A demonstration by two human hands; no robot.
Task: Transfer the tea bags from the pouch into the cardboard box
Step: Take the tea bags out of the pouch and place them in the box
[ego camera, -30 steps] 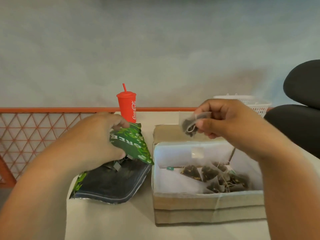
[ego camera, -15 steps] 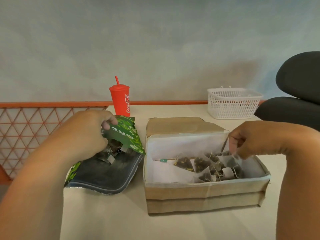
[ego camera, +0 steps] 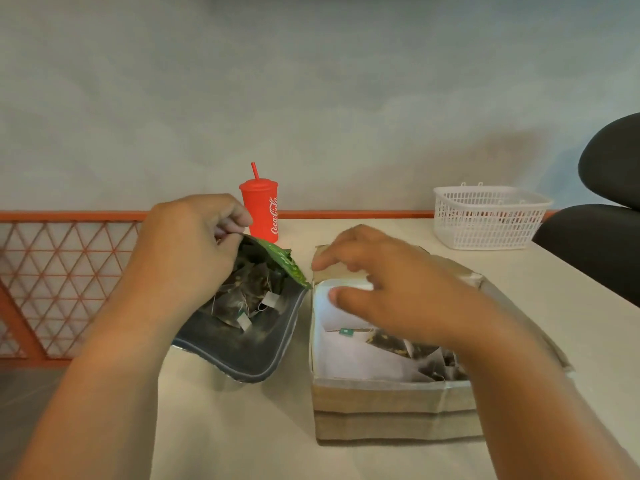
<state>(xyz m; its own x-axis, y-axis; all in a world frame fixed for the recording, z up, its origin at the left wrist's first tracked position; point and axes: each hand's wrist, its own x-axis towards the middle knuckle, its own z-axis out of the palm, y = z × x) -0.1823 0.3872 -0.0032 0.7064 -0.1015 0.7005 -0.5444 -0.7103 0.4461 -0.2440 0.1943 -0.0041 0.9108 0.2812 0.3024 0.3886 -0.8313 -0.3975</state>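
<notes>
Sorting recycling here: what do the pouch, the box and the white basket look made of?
Pouch: probably foil-lined plastic, with a dull grey lining, silvery rim and green printed flap. Box: brown cardboard, matte and creased. Basket: white moulded plastic with lattice walls.

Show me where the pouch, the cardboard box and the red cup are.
pouch (ego camera: pixel 242 351): head view, dark inner lining near its mouth.
cardboard box (ego camera: pixel 391 410): head view, its front wall.
red cup (ego camera: pixel 262 209): head view, middle of its side.

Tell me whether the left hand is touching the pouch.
Touching. The head view shows the left hand pinching the green top flap of the pouch, holding it open.
</notes>
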